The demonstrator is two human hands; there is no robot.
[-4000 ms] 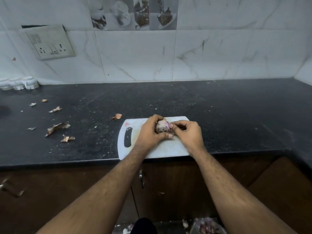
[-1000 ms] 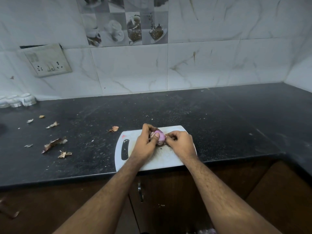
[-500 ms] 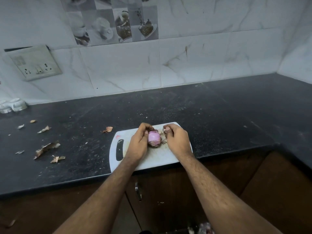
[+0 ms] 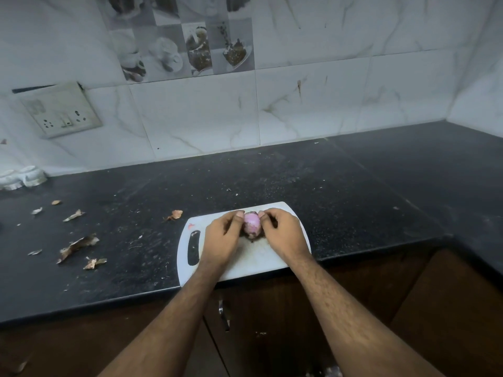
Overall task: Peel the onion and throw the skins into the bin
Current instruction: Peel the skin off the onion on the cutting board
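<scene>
A small pink-purple onion (image 4: 251, 223) sits over the white cutting board (image 4: 245, 263) at the counter's front edge, its smooth peeled flesh showing. My left hand (image 4: 223, 238) grips its left side and my right hand (image 4: 283, 235) its right side, fingertips pinched at the top. Dark scraps of skin lie under the onion, partly hidden by my fingers. The bin is mostly out of view; only a sliver with skins (image 4: 330, 371) shows at the bottom edge.
Dry onion skins lie on the black counter (image 4: 353, 191): one near the board (image 4: 175, 214), several further left (image 4: 77, 246). White cups (image 4: 24, 179) stand at the far left by the tiled wall. A cabinet handle (image 4: 223, 314) sits below the counter edge.
The onion has gone from covered in papery skin to bare pink flesh. The view has tilted up, so the bin has nearly left the bottom edge. Both hands stay on the onion.
</scene>
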